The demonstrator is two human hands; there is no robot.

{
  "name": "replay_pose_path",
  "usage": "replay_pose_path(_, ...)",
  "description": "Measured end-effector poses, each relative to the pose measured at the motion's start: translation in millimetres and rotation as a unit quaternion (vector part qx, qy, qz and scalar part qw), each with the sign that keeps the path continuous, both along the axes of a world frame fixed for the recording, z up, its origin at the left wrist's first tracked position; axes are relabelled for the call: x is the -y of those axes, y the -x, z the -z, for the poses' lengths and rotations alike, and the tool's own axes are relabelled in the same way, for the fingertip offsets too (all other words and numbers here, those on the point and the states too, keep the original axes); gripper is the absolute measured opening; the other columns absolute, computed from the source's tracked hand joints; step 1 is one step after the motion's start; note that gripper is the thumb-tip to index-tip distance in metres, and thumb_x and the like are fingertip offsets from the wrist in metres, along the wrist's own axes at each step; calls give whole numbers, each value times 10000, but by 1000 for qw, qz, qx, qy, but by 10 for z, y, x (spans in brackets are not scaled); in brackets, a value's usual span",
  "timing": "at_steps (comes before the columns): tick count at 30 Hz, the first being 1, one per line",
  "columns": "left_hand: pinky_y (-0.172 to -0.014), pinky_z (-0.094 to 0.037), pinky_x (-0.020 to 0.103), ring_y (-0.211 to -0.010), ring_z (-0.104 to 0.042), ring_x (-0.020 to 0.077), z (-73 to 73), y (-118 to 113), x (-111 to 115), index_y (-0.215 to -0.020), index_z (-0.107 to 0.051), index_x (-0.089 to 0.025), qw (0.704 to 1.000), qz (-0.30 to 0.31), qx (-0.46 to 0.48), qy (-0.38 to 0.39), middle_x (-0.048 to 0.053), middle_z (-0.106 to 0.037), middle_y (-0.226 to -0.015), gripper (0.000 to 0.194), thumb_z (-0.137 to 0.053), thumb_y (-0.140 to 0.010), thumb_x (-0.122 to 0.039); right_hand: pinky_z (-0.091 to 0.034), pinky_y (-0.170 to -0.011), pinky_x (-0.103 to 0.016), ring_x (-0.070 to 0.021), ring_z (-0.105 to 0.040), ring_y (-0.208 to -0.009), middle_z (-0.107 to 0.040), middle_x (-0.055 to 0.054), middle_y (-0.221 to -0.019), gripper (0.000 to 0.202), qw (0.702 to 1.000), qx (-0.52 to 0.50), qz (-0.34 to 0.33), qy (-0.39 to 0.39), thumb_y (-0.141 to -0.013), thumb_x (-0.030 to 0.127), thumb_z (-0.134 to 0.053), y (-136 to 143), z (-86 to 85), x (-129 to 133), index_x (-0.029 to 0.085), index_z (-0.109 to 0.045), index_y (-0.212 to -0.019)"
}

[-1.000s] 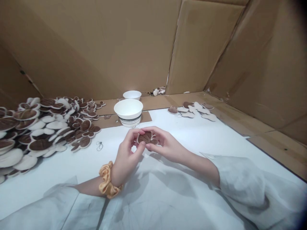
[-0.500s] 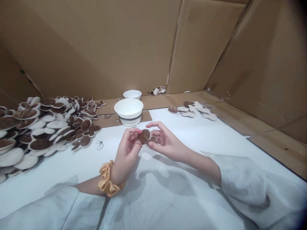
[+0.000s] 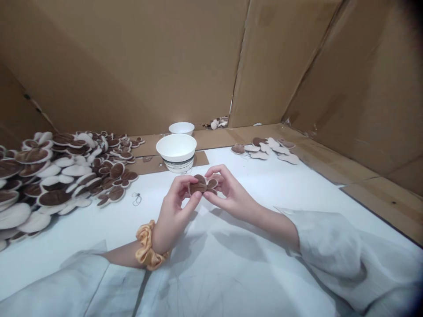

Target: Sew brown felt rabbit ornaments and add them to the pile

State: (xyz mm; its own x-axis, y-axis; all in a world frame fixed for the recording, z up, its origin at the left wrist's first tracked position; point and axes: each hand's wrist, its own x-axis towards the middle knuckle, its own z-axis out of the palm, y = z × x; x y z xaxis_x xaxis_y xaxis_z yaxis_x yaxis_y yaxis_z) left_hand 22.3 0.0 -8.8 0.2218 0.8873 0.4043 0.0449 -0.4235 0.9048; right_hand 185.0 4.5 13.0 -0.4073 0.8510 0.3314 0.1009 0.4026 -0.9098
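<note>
A small brown plush piece with pale edges and rounded lobes [image 3: 198, 187] is held above the white table, in front of the bowls. My left hand [image 3: 178, 202] pinches its left side between thumb and fingers. On its right side, my right hand [image 3: 226, 191] grips the smaller lobes between thumb and fingers. Behind the hands stands a white bowl [image 3: 176, 148] with dark thin loops around its lower part. A dark thin loop [image 3: 136, 199] lies on the table left of my left hand.
A large heap of brown and white plush pieces [image 3: 56, 198] covers the left side. Similar pieces [image 3: 259, 155] lie at the back right. A second white bowl [image 3: 181, 127] stands behind the first. Cardboard walls [image 3: 132, 66] surround the white table [image 3: 264, 281].
My right hand has closed on the right side of the plush piece, which has turned so its smaller lobes show more. My left thumb has shifted right across it.
</note>
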Motion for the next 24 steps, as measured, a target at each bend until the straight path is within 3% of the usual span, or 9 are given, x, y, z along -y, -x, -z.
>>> replay_pose_path(11,-673,-470,229,-740,-564,107,-85,-20,42,-900,-506,-182,999,-21,27,22,15,-562,-872,88,-532,-824,-219,-445,-705,-265,-120,-514,-769,-505,-13,-841,209,999,-34,2,-12,-763,83,-491,5,29,-17,197,-473,-937)
replay_pose_path(17,-709,-478,264,-767,-574,132,-59,-16,37,-861,-500,-184,999,0,28,37,18,-566,-866,98,-554,-809,-247,-449,-715,-288,-135,-533,-770,-523,-26,-842,86,999,-32,-3,0,-788,178,-545,-1,0,-3,194,-493,-855)
replay_pose_path(24,-721,-482,278,-762,-588,137,-58,-15,43,-844,-509,-179,998,-38,18,35,9,-567,-827,93,-563,-801,-241,-437,-687,-276,-115,-526,-731,-503,-4,-808,172,994,-82,18,70,-774,172,-570,22,37,-25,196,-440,-884)
